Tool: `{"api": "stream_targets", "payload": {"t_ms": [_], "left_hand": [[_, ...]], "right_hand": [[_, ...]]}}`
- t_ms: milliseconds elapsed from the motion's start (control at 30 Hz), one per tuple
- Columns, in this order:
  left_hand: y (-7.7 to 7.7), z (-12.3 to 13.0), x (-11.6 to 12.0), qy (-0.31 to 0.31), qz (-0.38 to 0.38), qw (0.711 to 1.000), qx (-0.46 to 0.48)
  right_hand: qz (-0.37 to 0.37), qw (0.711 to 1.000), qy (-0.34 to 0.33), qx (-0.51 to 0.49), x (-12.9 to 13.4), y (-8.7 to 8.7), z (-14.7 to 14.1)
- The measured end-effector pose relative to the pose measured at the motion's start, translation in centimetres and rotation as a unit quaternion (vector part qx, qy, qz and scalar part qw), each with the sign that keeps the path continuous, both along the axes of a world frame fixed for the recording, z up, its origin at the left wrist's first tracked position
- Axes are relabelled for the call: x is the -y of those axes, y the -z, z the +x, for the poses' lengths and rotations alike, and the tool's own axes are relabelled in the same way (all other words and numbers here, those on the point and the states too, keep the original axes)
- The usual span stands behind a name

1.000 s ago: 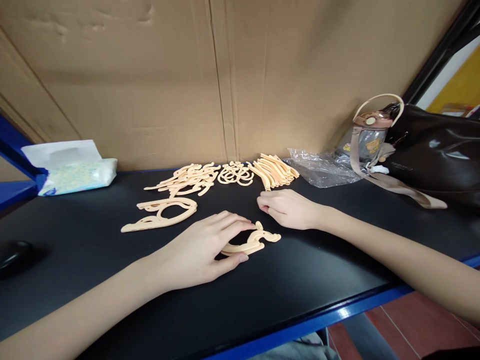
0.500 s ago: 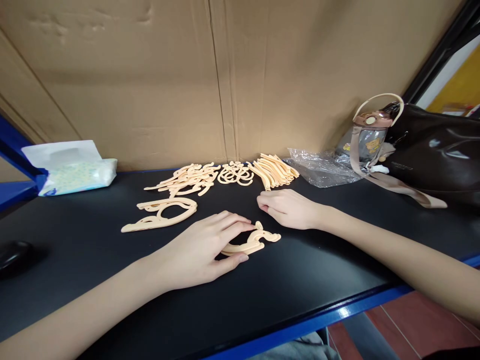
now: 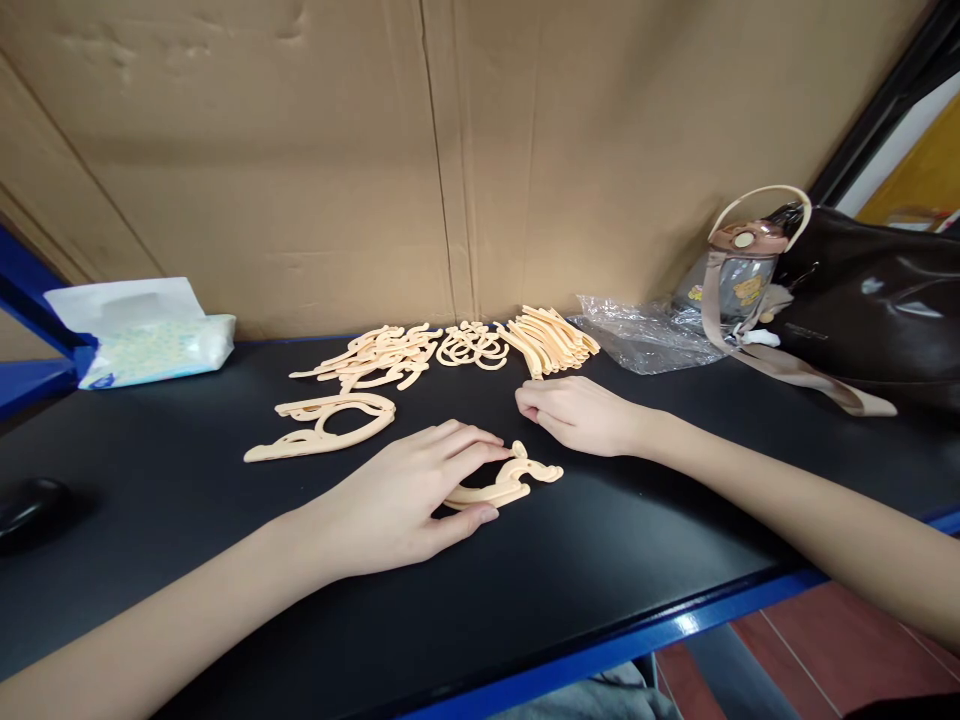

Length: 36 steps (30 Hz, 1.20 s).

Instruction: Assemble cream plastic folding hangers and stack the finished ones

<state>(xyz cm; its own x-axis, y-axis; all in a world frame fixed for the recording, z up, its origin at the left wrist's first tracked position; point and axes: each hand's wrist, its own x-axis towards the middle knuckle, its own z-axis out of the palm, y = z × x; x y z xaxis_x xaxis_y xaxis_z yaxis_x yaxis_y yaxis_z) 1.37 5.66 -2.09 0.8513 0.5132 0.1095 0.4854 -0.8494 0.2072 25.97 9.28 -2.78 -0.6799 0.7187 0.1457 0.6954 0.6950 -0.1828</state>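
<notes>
A cream, curved piece lies flat, partly covered, on the black tabletop.

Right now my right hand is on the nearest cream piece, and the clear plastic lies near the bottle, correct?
Not quite: the head view shows your left hand on the nearest cream piece. The clear plastic does lie near the bottle.

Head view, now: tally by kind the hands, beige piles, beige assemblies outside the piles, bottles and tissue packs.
Hands: 2 (left hand, right hand)
Beige piles: 3 (left pile, middle pile, right pile)
Beige assemblies: 2 (left assembly; right assembly, partly hidden)
Bottle: 1
Tissue pack: 1
Total: 9
</notes>
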Motion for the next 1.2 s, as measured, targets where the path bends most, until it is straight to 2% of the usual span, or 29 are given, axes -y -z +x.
{"api": "stream_targets", "payload": {"t_ms": [500, 600, 767, 833, 1000, 1100, 1200], "left_hand": [[0.2, -0.2, 0.0, 0.0, 0.002, 1.0, -0.001], [0.1, -0.1, 0.0, 0.001, 0.004, 1.0, -0.001], [-0.1, 0.0, 0.0, -0.001, -0.001, 1.0, 0.0], [-0.1, 0.0, 0.0, -0.001, -0.004, 1.0, 0.003], [-0.2, -0.1, 0.1, 0.004, -0.012, 1.0, 0.007], [-0.2, 0.0, 0.1, 0.002, -0.017, 1.0, 0.008], [-0.2, 0.1, 0.1, 0.003, -0.019, 1.0, 0.011]], "right_hand": [[0.003, 1.0, -0.013, 0.005, 0.1, -0.3, 0.1], [0.041, 0.998, 0.023, -0.042, 0.1, -0.4, 0.0], [0.142, 0.977, 0.133, -0.093, -1.0, -1.2, 0.7], [0.162, 0.969, 0.178, -0.057, -2.0, -1.8, 1.1], [0.159, 0.95, 0.251, 0.095, -5.7, -3.2, 1.1], [0.165, 0.938, 0.271, 0.137, -7.4, -3.5, 0.1], [0.16, 0.939, 0.264, 0.15, -8.3, -3.5, -1.1]]}}
